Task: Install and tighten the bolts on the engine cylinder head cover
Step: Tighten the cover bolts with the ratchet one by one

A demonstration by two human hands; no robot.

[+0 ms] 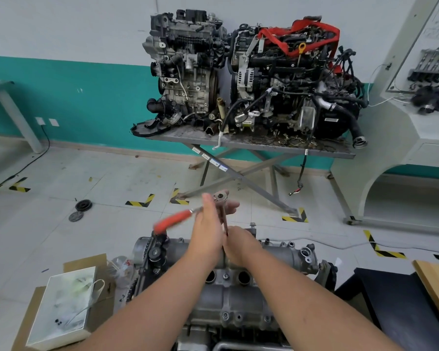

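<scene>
So, biggest stuff first: two whole engines (pixel 251 79) sit side by side on a grey scissor-leg counter (pixel 251 145) at 12 o'clock, up against the teal and white wall, the right one draped in a red strap (pixel 299 34). A white panel stand (pixel 416 110) is at 3 o'clock.

The cylinder head cover (pixel 228 287) is at 6 o'clock, right under both arms. Its long axis seems to run left to right across the view, timing end at 9 o'clock. I count two open round holes in its top, with one bolt (pixel 225 276) sitting between them.

At 8 o'clock there's one white box (pixel 61 307) on cardboard, and two dark round discs (pixel 80 210) lie on the floor at 10 o'clock.

The ratchet wrench (pixel 188 215) is blurry; its red handle points out to 9 o'clock, and a thin extension drops from its head straight down toward the cover. The left hand (pixel 208 224) lies against it with fingers straight. The right hand (pixel 241 241) is low on the extension, but I can't tell its grip.
</scene>
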